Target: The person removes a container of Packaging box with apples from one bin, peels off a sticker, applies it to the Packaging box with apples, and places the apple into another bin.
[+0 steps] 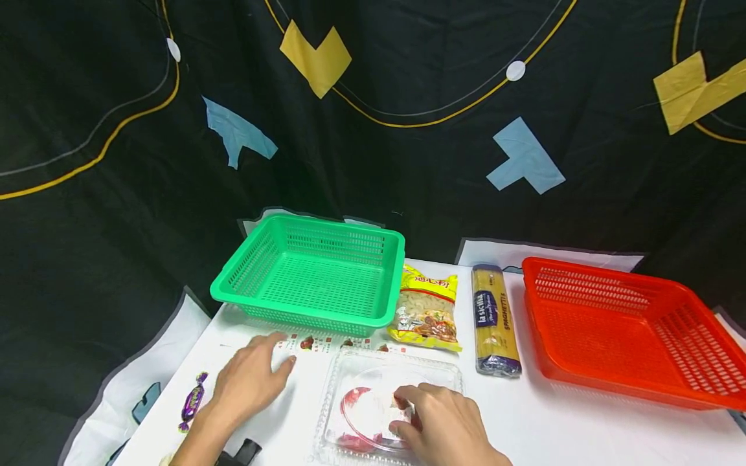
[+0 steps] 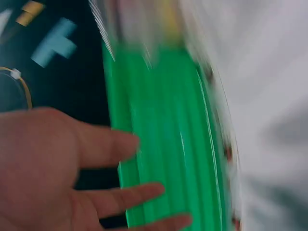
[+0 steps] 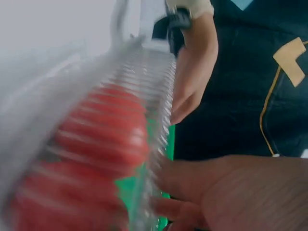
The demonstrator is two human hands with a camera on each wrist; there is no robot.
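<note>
A: Head view. The right hand (image 1: 443, 421) lies on a clear tray (image 1: 384, 404) at the near edge of the white table (image 1: 583, 421). Its fingers curl over the lid; red items show through the plastic.

B: The left hand (image 1: 247, 382)?

A: Flat on the table, fingers straight and a little apart, holding nothing. It sits left of the tray and just in front of the green basket (image 1: 311, 275). The two hands are apart, with the tray's left edge between them.

B: Other items?

A: A purple candy (image 1: 192, 401) lies left of the left hand. A yellow bag (image 1: 427, 309) and a spaghetti pack (image 1: 494, 320) lie side by side behind the tray, and a red basket (image 1: 623, 330) stands at far right. Small red marks run along the table under the green basket's front rim.

B: Left wrist view.

A: Blurred. The left hand (image 2: 57, 168) has straight, spread fingers, with the green basket (image 2: 168, 144) just beyond them.

B: Right wrist view.

A: Also blurred. The right hand (image 3: 231, 192) has its fingertips against the ribbed tray (image 3: 96, 120), red contents inside. The left hand (image 3: 192, 72) shows past the tray.
</note>
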